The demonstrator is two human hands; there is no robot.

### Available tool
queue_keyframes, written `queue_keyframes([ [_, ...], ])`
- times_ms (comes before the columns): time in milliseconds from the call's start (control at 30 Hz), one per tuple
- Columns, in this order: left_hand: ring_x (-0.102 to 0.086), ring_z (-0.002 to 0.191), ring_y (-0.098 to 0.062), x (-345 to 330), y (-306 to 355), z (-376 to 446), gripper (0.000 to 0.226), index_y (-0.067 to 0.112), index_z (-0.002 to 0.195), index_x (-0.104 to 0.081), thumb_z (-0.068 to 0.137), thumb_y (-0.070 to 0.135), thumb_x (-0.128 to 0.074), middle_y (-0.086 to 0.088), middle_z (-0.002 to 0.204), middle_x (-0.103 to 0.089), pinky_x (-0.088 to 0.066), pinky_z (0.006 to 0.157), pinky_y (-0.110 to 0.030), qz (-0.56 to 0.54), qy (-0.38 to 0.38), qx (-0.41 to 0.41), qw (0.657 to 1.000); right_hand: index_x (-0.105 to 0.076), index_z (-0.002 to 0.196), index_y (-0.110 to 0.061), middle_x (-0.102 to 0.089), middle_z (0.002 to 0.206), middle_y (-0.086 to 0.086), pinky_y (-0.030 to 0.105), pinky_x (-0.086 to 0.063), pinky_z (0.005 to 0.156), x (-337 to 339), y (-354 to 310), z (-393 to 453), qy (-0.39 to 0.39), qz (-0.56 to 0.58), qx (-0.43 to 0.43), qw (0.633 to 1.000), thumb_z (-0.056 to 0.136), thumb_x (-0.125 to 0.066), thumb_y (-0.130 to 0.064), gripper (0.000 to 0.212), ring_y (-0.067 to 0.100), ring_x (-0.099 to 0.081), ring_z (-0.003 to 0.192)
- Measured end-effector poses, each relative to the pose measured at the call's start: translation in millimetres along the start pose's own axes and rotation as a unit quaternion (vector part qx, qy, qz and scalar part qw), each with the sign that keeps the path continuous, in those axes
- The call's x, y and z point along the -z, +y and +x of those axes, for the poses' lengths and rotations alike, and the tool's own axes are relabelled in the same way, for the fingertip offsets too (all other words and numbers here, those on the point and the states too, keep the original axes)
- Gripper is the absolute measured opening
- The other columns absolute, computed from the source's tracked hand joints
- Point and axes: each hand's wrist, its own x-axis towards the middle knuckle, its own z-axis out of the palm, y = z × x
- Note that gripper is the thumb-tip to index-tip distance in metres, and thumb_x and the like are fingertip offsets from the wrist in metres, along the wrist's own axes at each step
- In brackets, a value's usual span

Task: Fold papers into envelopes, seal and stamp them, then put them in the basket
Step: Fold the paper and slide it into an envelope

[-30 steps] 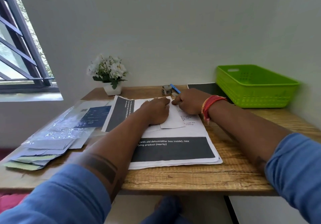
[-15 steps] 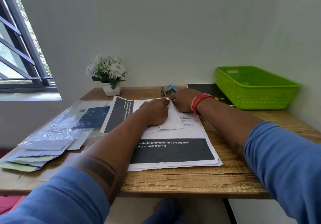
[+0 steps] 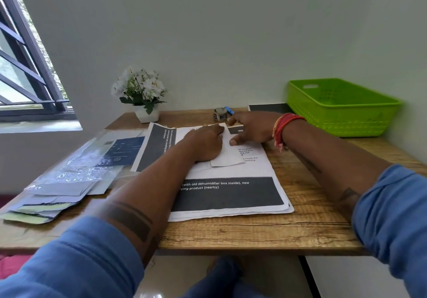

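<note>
At the bench's (image 3: 300,223) far side, the right hand (image 3: 250,130) has opened, fingers spread, reaching toward the small tape roll (image 3: 220,113); the left hand (image 3: 205,144) pins the folded white paper (image 3: 227,156) flat, ready for sealing.

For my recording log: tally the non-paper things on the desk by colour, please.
Green: 1, the basket
Blue: 1, the pen-like stick behind the right hand
White: 1, the flower pot with white flowers
Silvery: 1, the small roll
Black: 1, the flat dark item beside the basket
Total: 5
</note>
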Motion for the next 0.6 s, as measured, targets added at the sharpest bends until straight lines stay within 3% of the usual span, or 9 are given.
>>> queue_keyframes([
  [100, -0.031, 0.149, -0.025, -1.3, 0.0, 1.1, 0.05, 0.023, 0.157, -0.033, 0.108, 0.029, -0.027, -0.005, 0.163, -0.033, -0.025, 0.121, -0.044, 0.001, -0.004, -0.003, 1.0, -0.041, 0.144, -0.032, -0.049, 0.146, -0.001, 0.036, -0.04, 0.103, 6.7, 1.5, -9.5, -0.051, 0.004, -0.007, 0.999, 0.082, -0.074, -0.055, 0.073, 0.02, -0.05, 0.12],
  [200, -0.03, 0.15, -0.025, -1.5, -1.4, 2.4, 0.05, 0.024, 0.156, -0.034, 0.108, 0.03, -0.027, -0.003, 0.163, -0.033, -0.025, 0.121, -0.045, -0.004, -0.003, -0.002, 1.0, -0.038, 0.146, -0.035, -0.05, 0.119, -0.008, 0.037, -0.043, 0.103, 13.5, 1.0, -15.8, -0.105, 0.011, -0.01, 0.994, 0.078, -0.078, -0.055, 0.081, 0.017, -0.051, 0.11],
  [267, -0.032, 0.149, -0.026, -0.5, -1.8, 1.6, 0.049, 0.024, 0.155, -0.036, 0.107, 0.03, -0.028, -0.003, 0.162, -0.035, -0.027, 0.12, -0.045, -0.004, -0.003, 0.0, 1.0, -0.036, 0.148, -0.035, -0.052, 0.106, -0.012, 0.041, -0.052, 0.097, 16.2, -1.9, -14.3, -0.132, 0.014, -0.004, 0.991, 0.074, -0.082, -0.051, 0.088, 0.021, -0.061, 0.105],
  [367, -0.04, 0.142, -0.027, 1.1, 0.4, -1.0, 0.045, 0.024, 0.149, -0.043, 0.107, 0.029, -0.028, -0.004, 0.156, -0.044, -0.033, 0.115, -0.047, -0.005, -0.003, -0.002, 1.0, -0.032, 0.148, -0.04, -0.057, 0.105, -0.003, 0.045, -0.059, 0.09, 19.0, -7.3, -12.2, -0.162, 0.006, 0.009, 0.987, 0.063, -0.088, -0.052, 0.102, 0.024, -0.067, 0.1],
  [467, -0.04, 0.143, -0.028, 2.2, 1.8, -2.2, 0.045, 0.024, 0.15, -0.042, 0.107, 0.03, -0.029, -0.004, 0.157, -0.043, -0.033, 0.116, -0.048, -0.01, -0.005, 0.002, 1.0, -0.031, 0.146, -0.045, -0.057, 0.103, -0.004, 0.046, -0.058, 0.091, 21.5, -2.0, -12.0, -0.182, 0.004, 0.02, 0.983, 0.046, -0.087, -0.063, 0.116, 0.023, -0.067, 0.098],
  [533, -0.043, 0.14, -0.028, 2.9, 2.7, -3.9, 0.045, 0.022, 0.148, -0.044, 0.106, 0.03, -0.03, -0.006, 0.154, -0.046, -0.035, 0.114, -0.047, -0.01, 0.002, 0.002, 1.0, -0.038, 0.142, -0.041, -0.066, 0.106, 0.006, 0.042, -0.06, 0.082, 19.5, 5.6, -10.9, -0.16, 0.088, 0.021, 0.983, 0.047, -0.087, -0.066, 0.11, 0.021, -0.067, 0.089],
  [600, -0.047, 0.137, -0.029, 3.1, 3.3, -5.0, 0.044, 0.022, 0.146, -0.047, 0.105, 0.031, -0.032, -0.007, 0.151, -0.05, -0.037, 0.113, -0.046, -0.022, 0.011, 0.004, 1.0, -0.052, 0.133, -0.033, -0.07, 0.099, 0.006, 0.032, -0.057, 0.067, 11.7, 10.9, -7.5, -0.082, 0.201, 0.031, 0.976, 0.066, -0.083, -0.059, 0.079, 0.016, -0.067, 0.079],
])
